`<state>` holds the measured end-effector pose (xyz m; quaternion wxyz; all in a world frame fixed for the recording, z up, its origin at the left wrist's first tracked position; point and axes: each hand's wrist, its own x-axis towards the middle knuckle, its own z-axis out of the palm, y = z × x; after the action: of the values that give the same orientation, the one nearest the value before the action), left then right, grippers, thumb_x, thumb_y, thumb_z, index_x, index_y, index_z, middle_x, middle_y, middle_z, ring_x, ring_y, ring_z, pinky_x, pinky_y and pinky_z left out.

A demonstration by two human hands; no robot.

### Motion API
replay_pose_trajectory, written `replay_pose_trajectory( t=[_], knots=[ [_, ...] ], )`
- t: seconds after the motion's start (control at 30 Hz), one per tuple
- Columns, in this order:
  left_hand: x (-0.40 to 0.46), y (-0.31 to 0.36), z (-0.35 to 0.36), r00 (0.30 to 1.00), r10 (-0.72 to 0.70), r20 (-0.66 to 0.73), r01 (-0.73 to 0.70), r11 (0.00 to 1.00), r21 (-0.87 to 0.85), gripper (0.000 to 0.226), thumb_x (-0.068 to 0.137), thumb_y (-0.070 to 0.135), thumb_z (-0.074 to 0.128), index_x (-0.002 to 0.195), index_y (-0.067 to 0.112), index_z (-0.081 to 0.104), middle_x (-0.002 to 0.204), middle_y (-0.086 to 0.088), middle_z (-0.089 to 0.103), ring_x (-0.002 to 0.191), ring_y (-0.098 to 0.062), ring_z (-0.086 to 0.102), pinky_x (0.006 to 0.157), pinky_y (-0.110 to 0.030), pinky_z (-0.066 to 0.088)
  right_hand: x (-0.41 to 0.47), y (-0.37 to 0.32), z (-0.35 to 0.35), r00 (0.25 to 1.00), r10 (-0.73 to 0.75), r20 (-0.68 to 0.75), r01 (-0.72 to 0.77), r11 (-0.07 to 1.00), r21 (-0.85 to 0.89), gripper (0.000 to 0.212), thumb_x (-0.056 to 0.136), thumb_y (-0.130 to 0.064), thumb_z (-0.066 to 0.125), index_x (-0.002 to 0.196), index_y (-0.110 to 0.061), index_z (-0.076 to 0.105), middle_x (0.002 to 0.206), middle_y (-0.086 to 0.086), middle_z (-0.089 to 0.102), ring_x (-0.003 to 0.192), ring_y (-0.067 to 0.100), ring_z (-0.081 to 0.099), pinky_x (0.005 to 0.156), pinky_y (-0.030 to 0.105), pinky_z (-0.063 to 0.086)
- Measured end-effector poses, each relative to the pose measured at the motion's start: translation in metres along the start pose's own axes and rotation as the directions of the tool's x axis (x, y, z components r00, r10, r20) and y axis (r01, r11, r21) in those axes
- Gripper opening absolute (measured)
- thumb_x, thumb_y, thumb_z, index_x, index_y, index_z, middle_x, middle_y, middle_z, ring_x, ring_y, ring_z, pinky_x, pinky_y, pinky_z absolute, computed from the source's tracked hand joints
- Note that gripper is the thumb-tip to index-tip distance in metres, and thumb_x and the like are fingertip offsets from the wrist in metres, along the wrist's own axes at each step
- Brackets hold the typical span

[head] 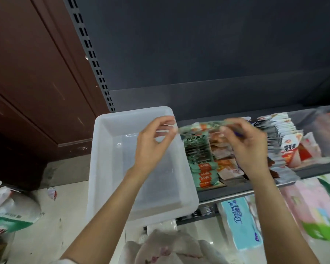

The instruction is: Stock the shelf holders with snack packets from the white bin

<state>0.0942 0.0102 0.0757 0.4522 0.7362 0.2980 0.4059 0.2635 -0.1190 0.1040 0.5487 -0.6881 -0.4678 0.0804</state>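
Note:
The white bin stands at the left end of the dark shelf, and I see no packets inside it. To its right, rows of snack packets fill the shelf: green ones, orange ones and white-and-red ones. My left hand and my right hand together pinch a blurred green packet by its two ends, just above the green and orange rows. Motion blur hides the packet's details.
A lower shelf holds tissue packs and pink and green packs. A dark back panel rises behind the shelf. A brown wooden cabinet stands to the left. Bags lie on the pale floor.

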Motion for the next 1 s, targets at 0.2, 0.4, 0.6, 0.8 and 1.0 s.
replay_pose_trajectory(
  t=[0.2, 0.4, 0.6, 0.8, 1.0],
  knots=[
    [0.012, -0.036, 0.042, 0.934, -0.134, 0.331, -0.056, 0.86, 0.507, 0.05, 0.093, 0.033, 0.054, 0.14, 0.019, 0.041, 0.141, 0.0, 0.045, 0.129, -0.016, 0.039, 0.105, -0.028, 0.032, 0.013, 0.019, -0.044, 0.957, 0.031, -0.288, -0.046, 0.998, -0.047, 0.006, 0.092, -0.013, 0.059, 0.096, -0.017, 0.059, 0.088, -0.017, 0.063, 0.085, -0.001, 0.063, 0.079, 0.021, 0.053],
    [0.004, -0.044, 0.062, 0.932, -0.068, 0.355, -0.146, 0.828, 0.541, 0.026, 0.094, 0.028, 0.054, 0.119, 0.024, 0.061, 0.115, 0.003, 0.062, 0.105, -0.015, 0.055, 0.085, -0.027, 0.045, 0.034, 0.038, -0.029, 0.985, 0.009, -0.174, -0.025, 0.996, -0.09, 0.009, 0.093, -0.012, 0.058, 0.098, -0.019, 0.058, 0.088, -0.02, 0.06, 0.084, -0.013, 0.058, 0.072, 0.008, 0.047],
    [-0.008, -0.04, 0.064, 0.942, 0.006, 0.335, -0.218, 0.773, 0.596, 0.019, 0.092, 0.024, 0.058, 0.106, 0.022, 0.071, 0.106, 0.003, 0.069, 0.093, -0.016, 0.064, 0.076, -0.029, 0.05, 0.063, 0.062, -0.005, 0.954, -0.217, 0.208, 0.276, 0.905, -0.323, 0.015, 0.088, -0.007, 0.06, 0.098, -0.014, 0.068, 0.093, -0.005, 0.068, 0.084, 0.013, 0.064, 0.072, 0.033, 0.054],
    [-0.019, -0.039, 0.071, 0.968, -0.001, 0.253, -0.159, 0.773, 0.614, 0.018, 0.091, 0.023, 0.058, 0.101, 0.021, 0.072, 0.101, 0.003, 0.07, 0.088, -0.017, 0.065, 0.072, -0.029, 0.051, 0.058, 0.058, 0.022, 0.781, -0.059, 0.622, 0.516, 0.623, -0.588, 0.021, 0.093, -0.015, 0.049, 0.11, -0.022, 0.06, 0.104, -0.001, 0.067, 0.094, 0.023, 0.064, 0.071, 0.031, 0.044],
    [-0.024, -0.035, 0.075, 0.98, -0.045, 0.192, -0.094, 0.748, 0.657, 0.017, 0.091, 0.021, 0.06, 0.103, 0.021, 0.072, 0.102, 0.003, 0.069, 0.088, -0.018, 0.064, 0.072, -0.026, 0.047, 0.052, 0.068, 0.028, 0.71, -0.039, 0.703, 0.65, 0.421, -0.632, 0.028, 0.09, -0.011, 0.048, 0.113, -0.02, 0.062, 0.094, 0.005, 0.067, 0.103, 0.022, 0.051, 0.091, 0.034, 0.031]
  ],
)
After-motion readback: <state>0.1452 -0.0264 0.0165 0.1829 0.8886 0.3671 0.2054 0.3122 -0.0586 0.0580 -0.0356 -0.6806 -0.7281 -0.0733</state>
